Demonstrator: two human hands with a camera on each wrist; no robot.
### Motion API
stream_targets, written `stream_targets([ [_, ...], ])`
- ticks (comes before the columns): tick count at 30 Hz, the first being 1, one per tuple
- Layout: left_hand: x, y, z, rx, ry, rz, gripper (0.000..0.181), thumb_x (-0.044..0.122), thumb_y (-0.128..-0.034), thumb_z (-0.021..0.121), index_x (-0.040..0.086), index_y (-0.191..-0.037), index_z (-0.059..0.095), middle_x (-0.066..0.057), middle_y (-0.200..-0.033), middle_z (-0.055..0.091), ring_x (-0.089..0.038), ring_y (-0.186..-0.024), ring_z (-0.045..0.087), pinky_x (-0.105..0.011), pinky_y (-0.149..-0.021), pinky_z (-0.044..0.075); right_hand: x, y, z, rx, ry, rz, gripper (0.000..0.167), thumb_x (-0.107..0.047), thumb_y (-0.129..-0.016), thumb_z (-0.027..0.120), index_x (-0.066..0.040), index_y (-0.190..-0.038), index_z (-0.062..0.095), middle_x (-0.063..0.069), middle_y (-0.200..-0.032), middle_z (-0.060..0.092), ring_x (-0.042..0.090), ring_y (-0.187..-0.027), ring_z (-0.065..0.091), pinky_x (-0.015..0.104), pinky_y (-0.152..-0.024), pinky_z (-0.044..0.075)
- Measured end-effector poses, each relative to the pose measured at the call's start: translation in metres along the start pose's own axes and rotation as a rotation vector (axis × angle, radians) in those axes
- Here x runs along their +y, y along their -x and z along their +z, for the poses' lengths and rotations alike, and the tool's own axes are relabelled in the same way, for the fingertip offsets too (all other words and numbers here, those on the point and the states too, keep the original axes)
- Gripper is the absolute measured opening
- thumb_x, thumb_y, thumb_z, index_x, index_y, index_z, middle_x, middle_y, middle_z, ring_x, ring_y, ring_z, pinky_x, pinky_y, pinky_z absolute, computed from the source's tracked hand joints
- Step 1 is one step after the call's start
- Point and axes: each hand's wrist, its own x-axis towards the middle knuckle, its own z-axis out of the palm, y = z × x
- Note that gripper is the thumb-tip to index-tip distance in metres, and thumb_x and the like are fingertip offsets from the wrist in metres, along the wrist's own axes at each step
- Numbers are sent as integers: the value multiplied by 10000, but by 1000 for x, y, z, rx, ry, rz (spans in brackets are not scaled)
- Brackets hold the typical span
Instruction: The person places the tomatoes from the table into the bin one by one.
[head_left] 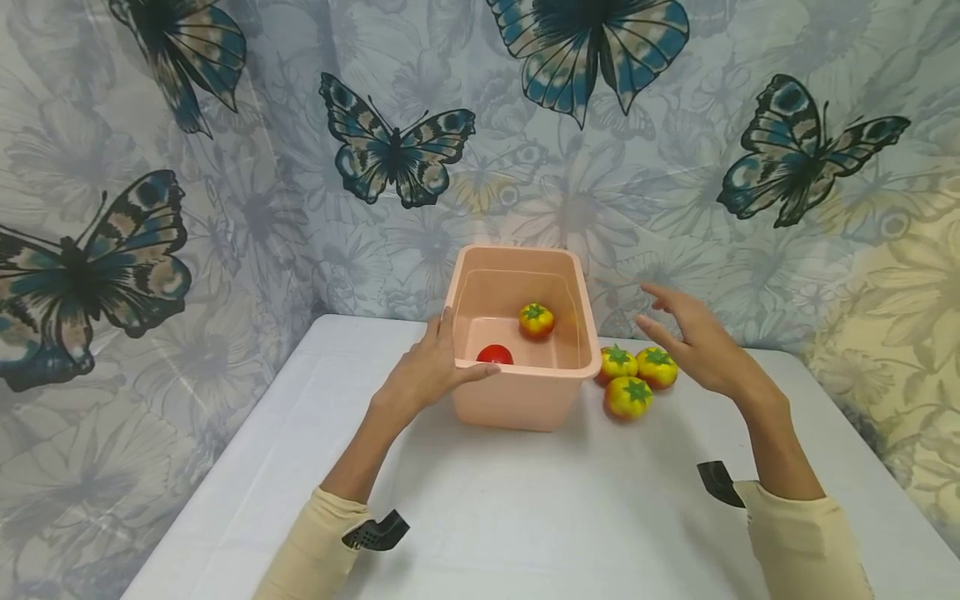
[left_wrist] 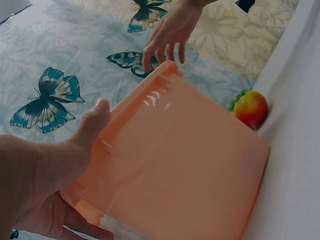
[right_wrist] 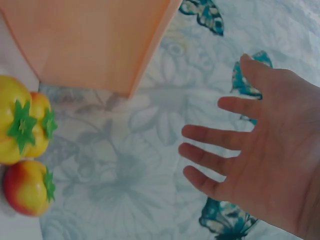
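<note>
A peach-coloured plastic bin (head_left: pixel 517 400) stands on the table. My left hand (head_left: pixel 423 371) grips its near left corner, thumb along the front rim and fingers on the left side; the left wrist view shows the thumb (left_wrist: pixel 92 122) at the rim. Inside the bin lie a yellow-red tomato (head_left: pixel 536 322) with a green top and a red one (head_left: pixel 495 355), partly hidden by the front wall. My right hand (head_left: pixel 701 346) hovers right of the bin with fingers spread, holding nothing. Beneath and left of it, three yellow-red tomatoes (head_left: pixel 628 398) sit beside the bin.
A white table (head_left: pixel 525 517) carries everything. Behind it hangs a grey-blue cloth (head_left: pixel 420 250) printed with flowers and large butterflies, close to the bin's far side. Black wrist mounts (head_left: pixel 377 531) stick out from both cream sleeves (head_left: pixel 806 542).
</note>
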Motion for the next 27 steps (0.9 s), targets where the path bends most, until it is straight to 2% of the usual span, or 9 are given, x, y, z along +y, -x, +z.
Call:
stream_targets([
  [6,0,0,0,1,20,-4,1293,782,-776,742,142,-1682,76,-143,-1615,351,-394,-1219,657,-548,-1002,593,23,3,-2,-8,39,42,738,-431,-1096,493,-38,-1653,210,359,-1549,393,552,-1366,396,808,-1058,366],
  [13,-2,-1,0,2,25,4,1292,784,-777,740,160,-1684,65,-143,-1616,347,-391,-1228,649,-555,-1009,587,40,3,-4,-48,45,91,780,-459,-1097,470,-32,-1663,146,387,-1585,324,585,-1377,367,825,-1036,371],
  [19,-2,-1,0,12,38,20,1278,783,-776,741,170,-1682,79,-142,-1591,367,-379,-1202,658,-552,-993,596,55,2,-1,-69,84,111,798,-447,-1102,470,60,-1631,152,432,-1546,337,611,-1337,404,822,-1044,365],
  [27,-3,-1,2,13,51,19,1275,791,-774,736,183,-1683,80,-131,-1585,370,-384,-1187,664,-559,-983,598,82,-4,10,-160,142,207,870,-522,-1082,479,76,-1621,148,459,-1593,230,713,-1418,237,890,-1056,236],
])
